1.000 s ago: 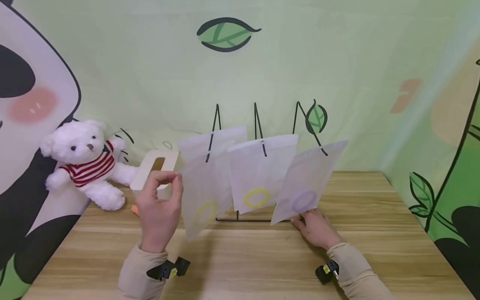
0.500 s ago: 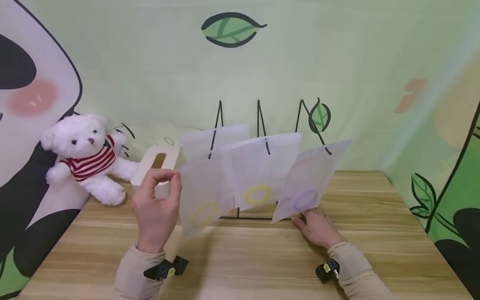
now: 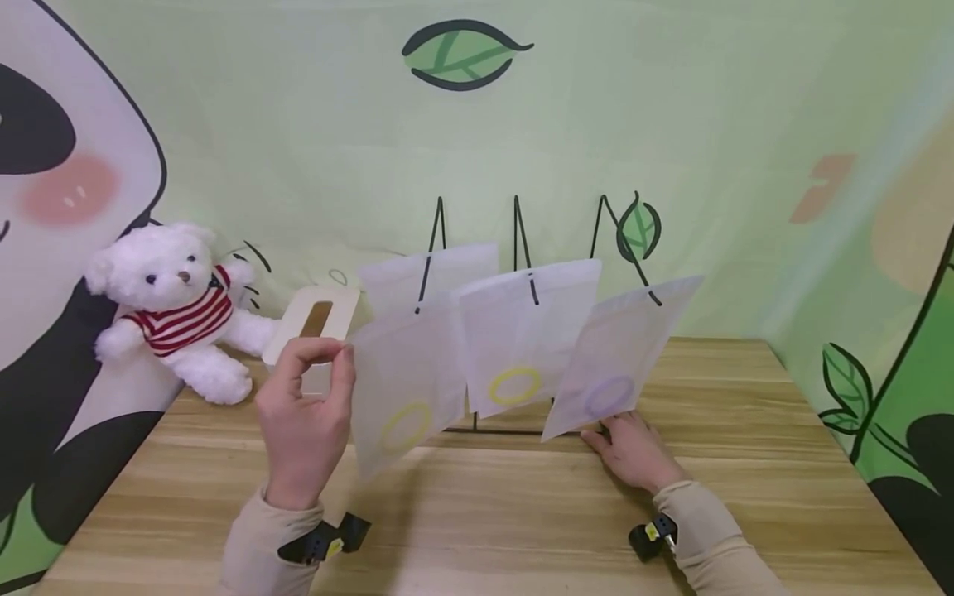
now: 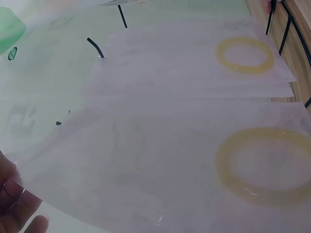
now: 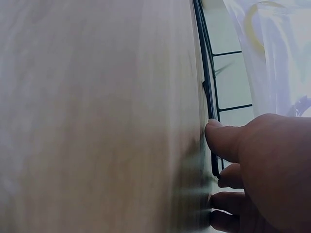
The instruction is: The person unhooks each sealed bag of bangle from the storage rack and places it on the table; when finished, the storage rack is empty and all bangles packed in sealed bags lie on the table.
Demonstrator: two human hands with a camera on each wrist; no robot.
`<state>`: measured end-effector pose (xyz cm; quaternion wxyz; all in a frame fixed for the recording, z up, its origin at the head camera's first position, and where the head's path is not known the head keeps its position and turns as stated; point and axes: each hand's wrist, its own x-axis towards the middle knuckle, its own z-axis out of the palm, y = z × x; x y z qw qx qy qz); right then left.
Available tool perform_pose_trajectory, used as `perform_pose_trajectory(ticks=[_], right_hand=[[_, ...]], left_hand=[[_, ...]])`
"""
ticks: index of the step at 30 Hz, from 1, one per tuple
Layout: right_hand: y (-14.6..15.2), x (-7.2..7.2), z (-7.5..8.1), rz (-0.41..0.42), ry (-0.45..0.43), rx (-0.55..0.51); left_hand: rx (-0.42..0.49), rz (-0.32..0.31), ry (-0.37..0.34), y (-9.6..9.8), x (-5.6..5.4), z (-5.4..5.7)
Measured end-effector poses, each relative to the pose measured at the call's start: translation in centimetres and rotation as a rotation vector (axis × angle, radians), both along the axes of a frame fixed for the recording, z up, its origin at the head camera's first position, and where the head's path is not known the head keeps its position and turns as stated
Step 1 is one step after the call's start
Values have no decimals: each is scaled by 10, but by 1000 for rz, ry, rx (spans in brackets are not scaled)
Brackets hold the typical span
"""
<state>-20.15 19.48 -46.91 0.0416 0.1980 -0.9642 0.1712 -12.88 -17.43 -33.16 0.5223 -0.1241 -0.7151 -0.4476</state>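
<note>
My left hand [image 3: 305,422] pinches the upper left edge of a translucent white bag [image 3: 406,372] with a yellow ring near its bottom. This bag stands in front of another white bag [image 3: 417,269] on the rack's left hook; whether the front one still touches the hook is unclear. A bag with a yellow ring [image 3: 529,339] hangs on the middle hook, and one with a purple ring [image 3: 622,356] on the right. My right hand [image 3: 637,451] holds the front corner of the black wire rack's base [image 5: 210,97], thumb on the wire, some fingertips by the wooden table.
Behind my left hand stands a white box [image 3: 298,319] with a slot in its top. A white teddy bear [image 3: 179,310] in a striped shirt sits at the table's back left. A printed green backdrop [image 3: 335,124] rises behind the wooden table [image 3: 537,513].
My left hand has drawn slightly left and toward me, the pinched bag's edge following it. My right hand stays on the rack's base. The head view has shifted a little.
</note>
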Motion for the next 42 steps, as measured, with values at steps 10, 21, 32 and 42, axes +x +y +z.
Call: perform_pose_trajectory(ticks=[10, 21, 32, 42], right_hand=[[0, 0, 1, -1, 8, -2], [1, 0, -2, -5, 15, -8], [1, -2, -1, -5, -5, -12], [1, -1, 0, -7, -6, -7]], left_hand=[[9, -16, -3, -1, 5, 3], [30, -2, -14, -6, 12, 3], [56, 42, -56, -21, 23, 1], [68, 74, -64, -32, 29, 1]])
